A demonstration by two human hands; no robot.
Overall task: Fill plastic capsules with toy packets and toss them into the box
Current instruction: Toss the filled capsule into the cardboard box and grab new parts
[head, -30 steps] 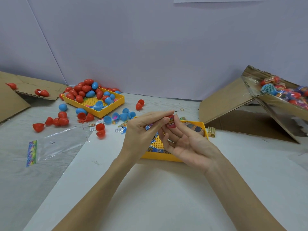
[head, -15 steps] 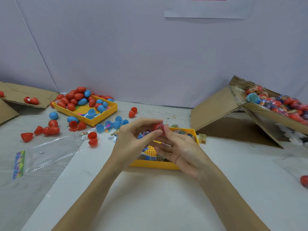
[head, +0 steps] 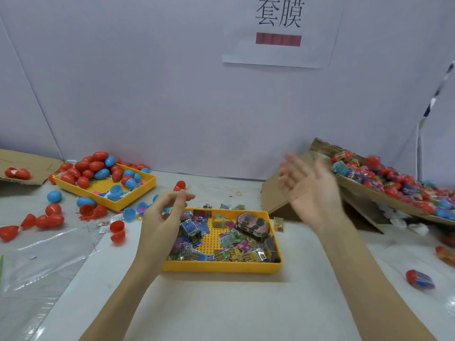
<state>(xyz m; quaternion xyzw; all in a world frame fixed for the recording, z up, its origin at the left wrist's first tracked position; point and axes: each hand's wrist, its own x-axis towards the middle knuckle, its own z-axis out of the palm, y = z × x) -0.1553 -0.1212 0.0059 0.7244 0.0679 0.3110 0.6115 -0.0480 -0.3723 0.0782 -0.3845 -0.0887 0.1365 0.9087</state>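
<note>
My right hand (head: 310,190) is raised and blurred, fingers spread, palm up, holding nothing, just left of the cardboard box (head: 384,200). A red capsule (head: 372,161) shows blurred above the filled capsules heaped in that box. My left hand (head: 164,217) hovers over the left end of the yellow tray of toy packets (head: 221,266), fingers loosely curled and holding nothing. Toy packets (head: 236,247) lie heaped in that tray. A second yellow tray (head: 118,206) at the back left holds red and blue capsule halves (head: 96,166).
Loose red and blue capsule halves (head: 46,219) lie scattered on the left of the table. A filled capsule (head: 419,279) rests on the table at the right. A clear plastic bag (head: 44,257) lies at the left, and a cardboard flap (head: 24,166) sits far left.
Both hands were pressed together on a red capsule over the packet tray. My right hand has swung up and right toward the box and let go; my left hand stays by the tray.
</note>
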